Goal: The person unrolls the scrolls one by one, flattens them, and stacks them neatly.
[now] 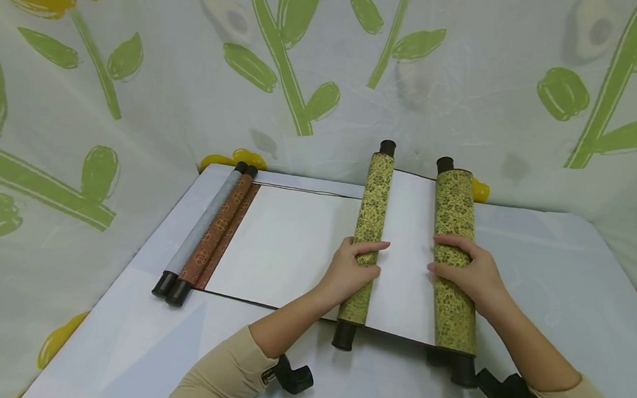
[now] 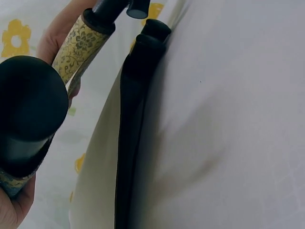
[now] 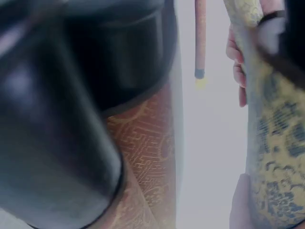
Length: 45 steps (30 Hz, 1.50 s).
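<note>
In the head view, a scroll with yellow-green patterned ends is partly unrolled, white paper (image 1: 408,242) showing between its two rolls. My left hand (image 1: 343,275) holds the left roll (image 1: 376,197) between thumb and fingers. The thicker right roll (image 1: 455,202) is gripped by my right hand (image 1: 471,274). Beneath lies a second scroll's white sheet (image 1: 294,234), with a red-brown patterned roll (image 1: 222,223) at its left end. Close up in the right wrist view, a red-brown patterned roll (image 3: 150,143) with black knobs sits near the yellow roll (image 3: 281,157); the head view mostly hides it.
A grey roll (image 1: 206,222) lies against the red-brown roll at the table's left. The pale table (image 1: 556,289) extends right of the scrolls. Behind hangs a cloth (image 1: 165,89) printed with flowers. Black wrist mounts (image 1: 295,376) hang below both forearms.
</note>
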Available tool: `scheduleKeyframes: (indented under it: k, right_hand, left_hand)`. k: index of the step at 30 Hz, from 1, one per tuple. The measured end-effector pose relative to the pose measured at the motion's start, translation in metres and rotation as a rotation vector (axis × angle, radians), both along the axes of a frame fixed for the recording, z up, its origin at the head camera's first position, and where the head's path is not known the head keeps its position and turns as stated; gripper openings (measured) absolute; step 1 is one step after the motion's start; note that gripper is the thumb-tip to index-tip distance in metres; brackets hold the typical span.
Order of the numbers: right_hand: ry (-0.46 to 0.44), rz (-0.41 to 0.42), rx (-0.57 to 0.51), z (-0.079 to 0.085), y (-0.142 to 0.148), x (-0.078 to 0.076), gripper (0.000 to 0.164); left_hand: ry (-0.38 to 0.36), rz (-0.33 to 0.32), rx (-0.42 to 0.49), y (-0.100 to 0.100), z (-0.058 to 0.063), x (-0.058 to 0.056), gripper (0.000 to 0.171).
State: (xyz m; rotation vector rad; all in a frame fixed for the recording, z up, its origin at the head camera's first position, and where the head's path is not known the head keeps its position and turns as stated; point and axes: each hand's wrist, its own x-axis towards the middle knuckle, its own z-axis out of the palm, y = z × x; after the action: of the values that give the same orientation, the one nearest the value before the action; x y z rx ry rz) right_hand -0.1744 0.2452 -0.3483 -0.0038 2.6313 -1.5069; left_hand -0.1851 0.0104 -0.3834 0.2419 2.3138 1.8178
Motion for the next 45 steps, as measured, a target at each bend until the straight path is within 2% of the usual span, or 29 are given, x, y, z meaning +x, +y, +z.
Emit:
scheduleKeyframes:
  k: [4,11,18,22,24,27,30,32,36,41,45]
  right_hand:
    - [0.036,-0.019,0.052,-0.003,-0.003,0.0,0.078]
    - [0.081,-0.021,0.081,0.001,-0.006,-0.002,0.062]
    - [0.149,-0.038,0.207,0.005,-0.001,0.002,0.053]
    - [0.186,-0.02,0.187,0.004,0.004,0.001,0.05]
    - [0.164,0.004,0.133,0.004,0.007,0.001,0.051]
    - [0.08,0.031,0.008,0.005,0.014,0.001,0.054]
    - [-0.009,0.031,-0.109,0.007,0.021,0.002,0.056]
    - [-0.027,0.024,-0.141,0.007,0.022,0.001,0.056]
    - [-0.008,-0.009,-0.084,0.005,0.018,0.002,0.053]
    - [0.04,-0.029,0.03,0.005,0.009,0.004,0.07]
    - [0.053,-0.031,0.055,0.008,0.007,0.004,0.068]
  left_hand:
    - [0.014,0.021,-0.035,0.0,0.002,-0.001,0.047]
    - [0.008,0.013,0.014,-0.002,0.004,-0.001,0.052]
    - [0.038,-0.007,0.077,-0.001,0.007,0.006,0.052]
    - [0.051,-0.001,0.073,-0.002,0.007,0.008,0.052]
    - [0.043,0.007,0.073,-0.004,0.005,0.007,0.053]
    - [0.029,0.011,0.073,-0.01,0.002,0.004,0.052]
    - [0.041,0.005,0.083,-0.015,0.0,0.001,0.049]
    - [0.051,-0.004,0.086,-0.018,0.0,0.0,0.047]
    - [0.035,0.003,0.06,-0.019,0.002,0.001,0.048]
    - [0.019,0.039,-0.007,-0.021,0.006,0.001,0.044]
    - [-0.003,0.049,-0.003,-0.023,0.007,0.0,0.048]
